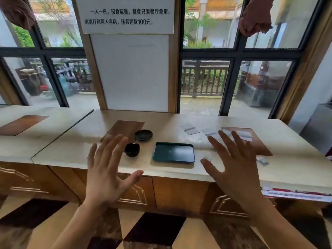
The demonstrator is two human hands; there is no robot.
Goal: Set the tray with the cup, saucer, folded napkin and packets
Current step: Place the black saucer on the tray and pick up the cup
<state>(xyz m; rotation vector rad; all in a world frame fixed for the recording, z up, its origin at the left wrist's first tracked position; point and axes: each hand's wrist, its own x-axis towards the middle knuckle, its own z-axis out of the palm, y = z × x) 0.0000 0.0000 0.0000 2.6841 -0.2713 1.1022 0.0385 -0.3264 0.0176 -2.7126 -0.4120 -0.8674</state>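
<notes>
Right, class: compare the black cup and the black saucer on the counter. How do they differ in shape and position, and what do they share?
The black cup is tall and deep, a small bowl shape; the black saucer is flat and shallow. The saucer looks wider across than the cup. The cup stands nearer the counter's front edge, the saucer farther back by the wooden board. Both are dark, round, empty, and lie left of the green tray, not yet on it.

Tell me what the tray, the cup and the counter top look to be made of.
Tray: dark green, smooth, likely plastic or lacquer; it shows a soft sheen of window light.
Cup: black, glossy, probably glazed ceramic, though plastic can't be ruled out.
Counter top: pale, polished, stone-like, perhaps marble; it shows reflections.
</notes>
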